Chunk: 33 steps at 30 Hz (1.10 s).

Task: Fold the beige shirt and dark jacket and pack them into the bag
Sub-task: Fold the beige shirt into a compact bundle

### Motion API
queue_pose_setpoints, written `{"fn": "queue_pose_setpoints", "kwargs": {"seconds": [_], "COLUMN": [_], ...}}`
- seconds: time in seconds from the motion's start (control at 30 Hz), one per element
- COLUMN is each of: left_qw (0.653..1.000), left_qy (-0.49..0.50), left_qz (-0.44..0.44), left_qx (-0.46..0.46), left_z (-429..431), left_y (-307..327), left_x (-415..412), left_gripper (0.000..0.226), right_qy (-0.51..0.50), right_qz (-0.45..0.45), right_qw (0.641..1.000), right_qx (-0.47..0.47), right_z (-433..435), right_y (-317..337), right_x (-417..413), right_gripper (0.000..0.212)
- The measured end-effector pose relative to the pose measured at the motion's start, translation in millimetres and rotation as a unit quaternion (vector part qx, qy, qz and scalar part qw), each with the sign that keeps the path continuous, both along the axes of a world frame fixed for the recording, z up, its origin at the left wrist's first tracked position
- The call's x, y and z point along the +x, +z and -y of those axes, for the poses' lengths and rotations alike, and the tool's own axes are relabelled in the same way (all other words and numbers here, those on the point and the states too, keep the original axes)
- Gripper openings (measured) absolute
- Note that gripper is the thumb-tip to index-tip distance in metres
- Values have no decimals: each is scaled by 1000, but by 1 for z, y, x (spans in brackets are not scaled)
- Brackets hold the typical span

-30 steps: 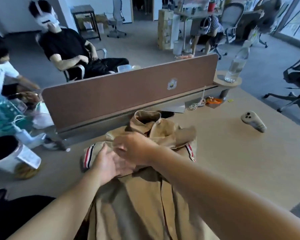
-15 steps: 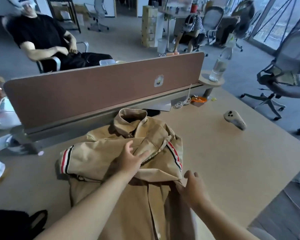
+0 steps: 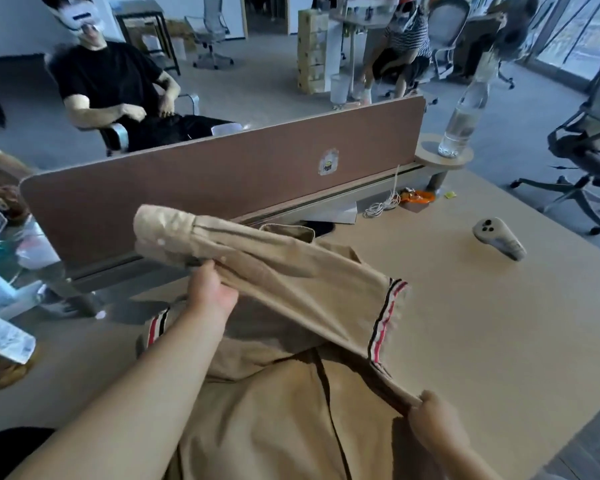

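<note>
Beige shirt (image 3: 274, 420): lies front-up on the table (image 3: 499, 341), body spread under and between both hands; collar (image 3: 288, 232) at the far end, beyond the left fingertips.
Sleeve (image 3: 302, 285): lifted off the shirt body, stretched in a line from the left fingers to the right fingers; striped band (image 3: 383, 320) hangs about midway between them.
Cuff (image 3: 163, 233): projects past the left fingers, up and to their left, clear of the table.
Left hand (image 3: 210, 294): fingers curled round the sleeve just short of the cuff, gripping it from below.
Right hand (image 3: 430, 424): blurred; fingers closed, pinching the shirt fabric at the near end of the stretched sleeve.
Divider panel (image 3: 222, 181): upright, beyond the left fingers, behind the cuff.
Controller (image 3: 499, 239): on the table, well apart from the right fingers, on their far side.
Water bottle (image 3: 463, 119): upright on a round shelf at the panel's right end.
</note>
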<state>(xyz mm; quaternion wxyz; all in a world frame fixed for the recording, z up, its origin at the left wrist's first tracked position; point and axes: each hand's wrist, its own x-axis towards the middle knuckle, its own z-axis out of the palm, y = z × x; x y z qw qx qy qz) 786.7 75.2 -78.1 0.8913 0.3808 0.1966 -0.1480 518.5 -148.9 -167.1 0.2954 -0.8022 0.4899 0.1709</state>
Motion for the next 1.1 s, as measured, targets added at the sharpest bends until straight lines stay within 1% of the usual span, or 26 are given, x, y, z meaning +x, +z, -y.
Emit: {"fn": "queue_pose_setpoints", "kwargs": {"seconds": [0.03,0.1,0.13,0.17,0.2,0.23,0.27,0.33,0.37,0.4,0.43,0.47,0.5,0.57,0.6,0.67,0.7,0.73,0.8,0.83,0.87,0.93,0.97,1.03,1.07,1.1], "left_qw": [999,992,987,985,985,984,986,989,990,992,992,993,992,992,990,982,976,972,962,956,950,942,942,954,960,965], "left_qy": [25,65,70,76,77,79,80,77,66,52,34,18,1,-21,-28,-28,-18,-3,24,30,35,43,47,48,41,30], "left_qz": [-22,-95,-124,-138,-146,-150,-144,-127,-121,-115,-109,-106,-103,-94,-96,-117,-136,-150,-168,-166,-160,-149,-149,-153,-149,-139], "left_qx": [8,59,76,70,56,45,31,22,22,30,43,56,66,83,99,146,167,183,213,238,265,299,296,254,234,221], "left_z": [-20,-53,-67,-81,-90,-95,-100,-104,-104,-103,-101,-101,-101,-99,-98,-98,-99,-101,-106,-109,-111,-113,-113,-113,-113,-113], "left_y": [-6,-30,-43,-54,-62,-66,-68,-65,-63,-61,-57,-53,-51,-47,-47,-52,-56,-58,-64,-66,-67,-68,-68,-65,-62,-62], "left_x": [-7,-30,-42,-52,-60,-66,-71,-77,-77,-78,-77,-76,-74,-73,-75,-79,-82,-84,-85,-85,-84,-80,-77,-72,-71,-70], "left_gripper": [29,33,36,36,30,25,22,27,29,31,30,28,27,24,22,14,9,14,32,37,37,30,25,13,9,9], "right_qy": [-17,15,22,21,15,-3,-12,-57,-88,-101,-97,-81,-73,-90,-94,-80,-76,-79,-92,-97,-100,-96,-71,59,133,197], "right_qz": [-7,-35,-35,-23,-8,34,84,197,237,248,246,231,237,272,283,272,258,237,197,188,194,253,270,240,218,196], "right_qw": [1000,999,999,1000,1000,998,993,965,943,934,937,952,959,956,954,959,963,968,976,977,975,962,960,968,963,953], "right_qx": [-2,-5,-10,-7,12,48,80,162,214,238,227,183,137,68,37,-5,-12,-7,1,-11,-26,-27,-16,-44,-83,-121], "right_z": [0,2,4,4,8,14,9,-4,-11,-15,-15,-11,-6,7,15,30,36,41,45,46,44,38,34,31,35,38], "right_y": [2,-2,-5,-6,-11,-19,-10,11,23,32,35,35,33,29,27,17,11,4,-5,-8,-7,-2,4,11,10,9], "right_x": [3,6,10,16,23,29,37,54,61,70,79,87,96,111,115,121,123,124,127,129,131,136,136,134,134,136], "right_gripper": [19,29,31,33,42,48,50,56,51,44,40,37,35,26,26,32,33,34,36,36,36,37,47,76,82,80]}}
